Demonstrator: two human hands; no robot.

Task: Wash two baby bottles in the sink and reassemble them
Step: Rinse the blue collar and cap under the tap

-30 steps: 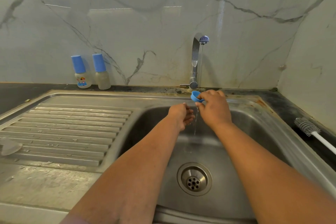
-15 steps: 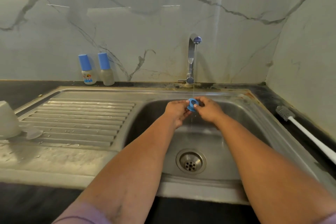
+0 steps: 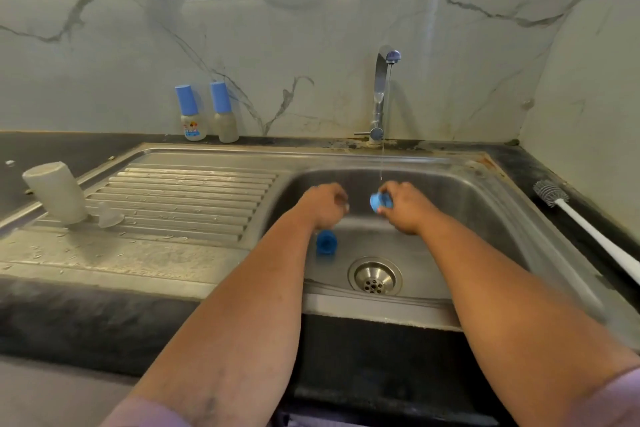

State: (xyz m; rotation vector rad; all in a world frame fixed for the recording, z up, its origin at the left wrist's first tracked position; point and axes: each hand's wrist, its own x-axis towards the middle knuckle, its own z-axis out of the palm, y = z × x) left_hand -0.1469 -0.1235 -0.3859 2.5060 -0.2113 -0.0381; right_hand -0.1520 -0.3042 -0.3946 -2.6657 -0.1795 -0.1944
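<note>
Blue ring held at the tap

The small blue ring (image 3: 381,202) is a short, round plastic collar, wet and slightly blurred, pinched in the curled fingers of the right hand (image 3: 405,208) over the sink basin (image 3: 485,218), just beneath the thin stream from the tap (image 3: 381,90). The left hand (image 3: 323,204) hangs just beside it, a gap between the two; its fingers are curled, but whether they hold anything I cannot tell through the blur. Below the left wrist a second blue piece, a darker blue cap (image 3: 325,243), lies on the basin floor, near the drain (image 3: 375,276). On the draining board towards the tabletop's left edge a cloudy bottle body (image 3: 55,192) stands upside down, with a clear teat (image 3: 109,217) just beside it. Two capped bottles (image 3: 207,113) stand upright against the back wall. A bottle brush (image 3: 588,229) lies along the right edge of the tabletop
</note>
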